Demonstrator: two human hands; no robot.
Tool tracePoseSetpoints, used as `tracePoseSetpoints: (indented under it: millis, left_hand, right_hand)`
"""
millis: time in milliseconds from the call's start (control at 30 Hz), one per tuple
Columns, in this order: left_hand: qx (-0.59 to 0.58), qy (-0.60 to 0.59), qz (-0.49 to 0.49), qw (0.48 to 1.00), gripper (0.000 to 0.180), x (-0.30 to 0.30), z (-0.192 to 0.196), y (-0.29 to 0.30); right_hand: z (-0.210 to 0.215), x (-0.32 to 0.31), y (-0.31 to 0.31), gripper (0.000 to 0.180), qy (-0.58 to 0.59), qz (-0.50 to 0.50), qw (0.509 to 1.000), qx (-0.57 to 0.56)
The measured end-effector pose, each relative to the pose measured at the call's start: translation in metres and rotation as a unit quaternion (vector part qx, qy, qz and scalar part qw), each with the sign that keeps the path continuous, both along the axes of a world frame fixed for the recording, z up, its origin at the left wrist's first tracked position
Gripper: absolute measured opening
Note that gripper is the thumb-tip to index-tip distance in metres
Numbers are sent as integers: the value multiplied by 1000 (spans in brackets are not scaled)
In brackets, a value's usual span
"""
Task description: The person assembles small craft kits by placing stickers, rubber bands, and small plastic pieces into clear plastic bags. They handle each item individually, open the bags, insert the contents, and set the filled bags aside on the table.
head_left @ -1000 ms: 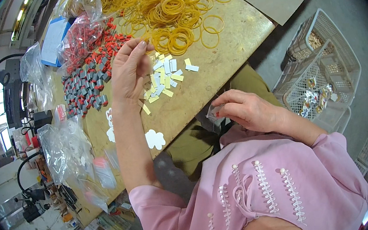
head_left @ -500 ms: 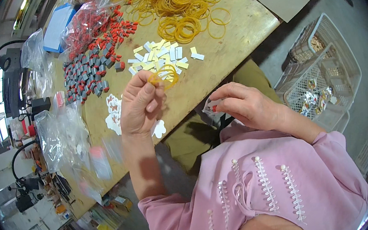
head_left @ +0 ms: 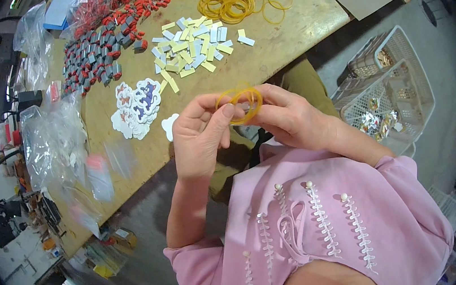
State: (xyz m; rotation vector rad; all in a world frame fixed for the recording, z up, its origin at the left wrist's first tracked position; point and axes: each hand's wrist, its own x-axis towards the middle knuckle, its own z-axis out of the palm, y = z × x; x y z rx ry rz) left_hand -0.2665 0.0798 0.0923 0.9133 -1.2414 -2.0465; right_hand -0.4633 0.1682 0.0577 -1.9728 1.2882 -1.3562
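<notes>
While both hands are pinching it, the thin yellow rubber band [head_left: 239, 104] is looking feather-light and stretchy — best gripped by its loop. Left hand [head_left: 200, 140] and right hand [head_left: 287, 118] are both closed on it — fingertips only.

Matt rubber band [head_left: 239, 104], bare wooden tabletop [head_left: 283, 39], glossy plastic bags [head_left: 55, 146]

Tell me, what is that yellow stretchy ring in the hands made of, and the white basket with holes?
The thin yellow ring held by the left hand and right hand looks like rubber: matte, and bending in a floppy loop. The white lattice basket looks like moulded plastic, with smooth, even bars, though coated wire cannot be ruled out.
</notes>
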Motion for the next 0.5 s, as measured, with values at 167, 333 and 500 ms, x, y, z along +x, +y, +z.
tracePoseSetpoints:
  millis: [167,333,500]
  left_hand:
    - [-395,-204,50,894,13,-2,-7,13]
    - [-563,-302,-7,769,19,4,1,18]
    - [-542,-281,-83,788,26,14,3,19]
  right_hand:
    - [-1,0,4,27,-2,29,999,39]
    - [-7,1,3,27,-14,23,998,54]
    - [-10,5,2,27,-27,35,997,56]
